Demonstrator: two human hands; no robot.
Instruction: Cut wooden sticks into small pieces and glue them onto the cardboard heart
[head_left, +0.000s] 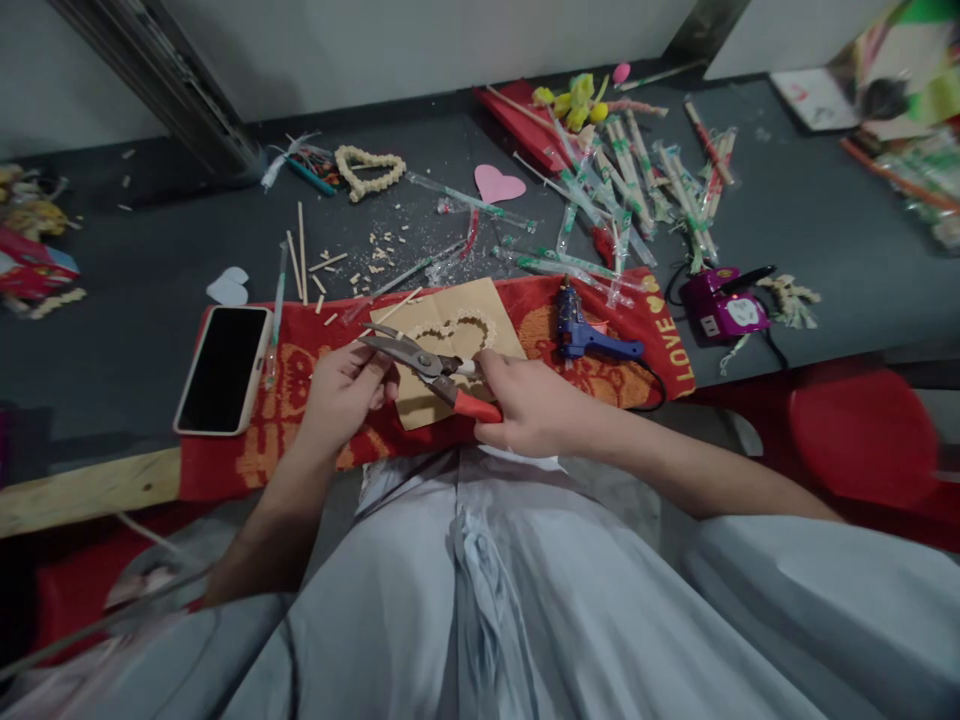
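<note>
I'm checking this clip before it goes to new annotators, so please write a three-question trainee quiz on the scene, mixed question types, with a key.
1. Which hand grips the red-handled shears?
2. True or false: the blue glue gun lies on the red towel.
3. Fill in the blank: the phone lies with its dark screen facing ____.

Key:
1. The right hand.
2. True.
3. Up.
</note>
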